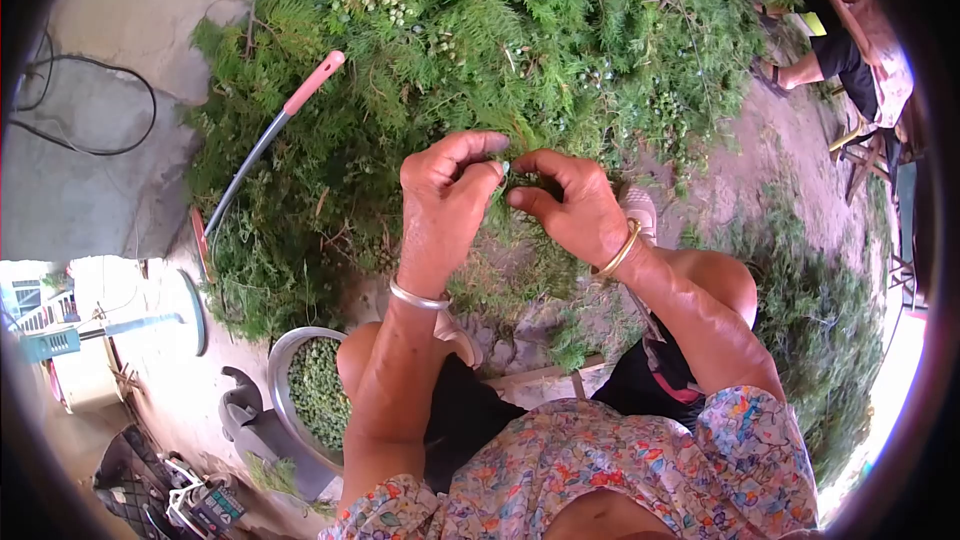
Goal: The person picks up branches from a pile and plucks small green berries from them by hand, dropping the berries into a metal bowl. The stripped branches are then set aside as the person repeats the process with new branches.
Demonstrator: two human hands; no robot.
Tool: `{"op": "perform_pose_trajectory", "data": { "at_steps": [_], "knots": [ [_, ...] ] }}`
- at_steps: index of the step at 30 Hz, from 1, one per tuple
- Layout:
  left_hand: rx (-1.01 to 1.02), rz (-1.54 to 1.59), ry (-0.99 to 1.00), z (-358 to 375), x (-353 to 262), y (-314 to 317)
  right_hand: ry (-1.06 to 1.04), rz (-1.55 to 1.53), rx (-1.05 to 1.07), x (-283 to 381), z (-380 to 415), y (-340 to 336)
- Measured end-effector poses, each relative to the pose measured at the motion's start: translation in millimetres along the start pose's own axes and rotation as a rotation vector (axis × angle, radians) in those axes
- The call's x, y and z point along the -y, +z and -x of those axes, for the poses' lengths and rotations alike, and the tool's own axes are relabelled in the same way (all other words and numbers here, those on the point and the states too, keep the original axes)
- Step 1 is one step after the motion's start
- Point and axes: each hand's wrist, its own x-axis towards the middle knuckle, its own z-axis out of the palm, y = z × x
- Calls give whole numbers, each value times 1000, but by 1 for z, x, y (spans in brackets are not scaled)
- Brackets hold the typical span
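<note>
My left hand [450,195], with a silver bangle on its wrist, is closed in a pinch above the heap of cut evergreen branches [470,80]. A small pale green berry [505,168] shows at its thumb tip. Close beside it, on the right, my right hand [575,202] wears a gold bangle. Its fingers are curled, but a gap separates thumb and forefinger, and I see nothing held there. Clusters of pale berries [375,0] dot the branches. By my left leg, a metal basin [282,365] holds many picked green berries.
A curved tool with a pink handle [315,83] lies on the left of the heap. More branches [800,310] cover the ground at right. Another person's leg [800,72] shows at upper right. A teal fan [190,310] and black cable [150,110] are left.
</note>
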Motion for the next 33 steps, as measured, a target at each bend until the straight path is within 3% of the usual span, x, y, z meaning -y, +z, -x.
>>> {"op": "perform_pose_trajectory", "data": {
  "at_steps": [2,4,11,16,18,19,22,23,25,26,27,29,33],
  "knots": [
    [-6,-60,8,0,-2,-2,-17,55,26,-4,1,0],
    [-1,270,-131,0,-2,-4,-34,112,55,-5,2,1],
    [24,918,-271,-17,20,-37,-136,-37,49,-4,-2,-3],
    [-89,921,-275,-15,11,-39,-154,-151,98,-2,-2,-5],
    [-280,640,-181,-15,10,-39,-101,-284,73,5,0,-8],
    [-279,637,-179,-14,9,-38,-104,-286,72,6,0,-7],
    [-480,-367,374,-15,13,-34,-100,-301,156,5,3,-5],
    [-481,-368,376,-19,19,-38,-115,-295,146,3,4,-4],
    [-680,-688,721,-27,23,-51,-128,-288,135,2,6,-6],
    [-712,-407,435,-27,18,-60,-112,-314,95,4,7,-10],
    [-668,154,146,-24,2,-68,-102,-340,53,5,8,-14],
    [-449,733,-58,-24,-2,-89,-71,-402,32,6,7,-18],
    [-74,1086,-253,-19,9,-61,-71,-370,33,3,5,-24]
  ]
}}
